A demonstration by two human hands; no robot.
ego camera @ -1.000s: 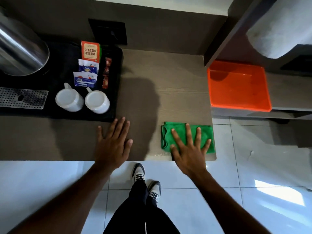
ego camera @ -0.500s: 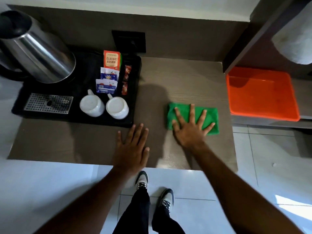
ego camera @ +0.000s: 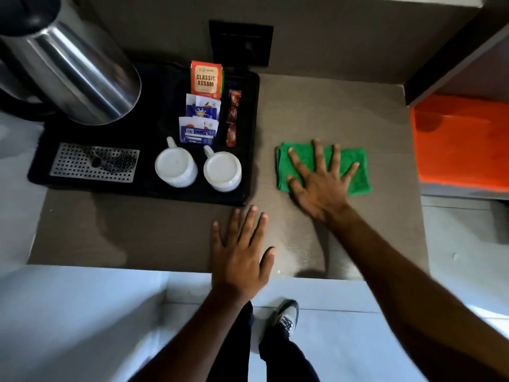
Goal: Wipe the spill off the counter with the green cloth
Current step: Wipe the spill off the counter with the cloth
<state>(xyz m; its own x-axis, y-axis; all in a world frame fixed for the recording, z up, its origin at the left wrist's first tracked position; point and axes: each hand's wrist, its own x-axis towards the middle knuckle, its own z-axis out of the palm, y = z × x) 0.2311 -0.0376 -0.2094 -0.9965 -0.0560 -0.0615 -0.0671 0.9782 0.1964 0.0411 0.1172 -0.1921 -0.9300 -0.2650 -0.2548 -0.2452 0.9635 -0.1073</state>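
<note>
A folded green cloth (ego camera: 356, 176) lies flat on the brown counter (ego camera: 316, 106), right of the black tray. My right hand (ego camera: 319, 183) presses down on the cloth with fingers spread wide. My left hand (ego camera: 239, 257) rests flat on the counter near its front edge, fingers apart, holding nothing. A faint wet sheen (ego camera: 303, 255) shows on the counter between the two hands, close to the front edge.
A black tray (ego camera: 154, 194) at the left carries a steel kettle (ego camera: 77, 67), two upturned white cups (ego camera: 176, 168), tea sachets (ego camera: 206, 78) and a metal drip grate (ego camera: 93, 162). An orange tray (ego camera: 462, 139) sits on a lower shelf at the right. A wall socket (ego camera: 241, 42) is behind.
My right hand has slid the green cloth away from the front edge toward the back of the counter. My left hand has stayed flat near the front edge.
</note>
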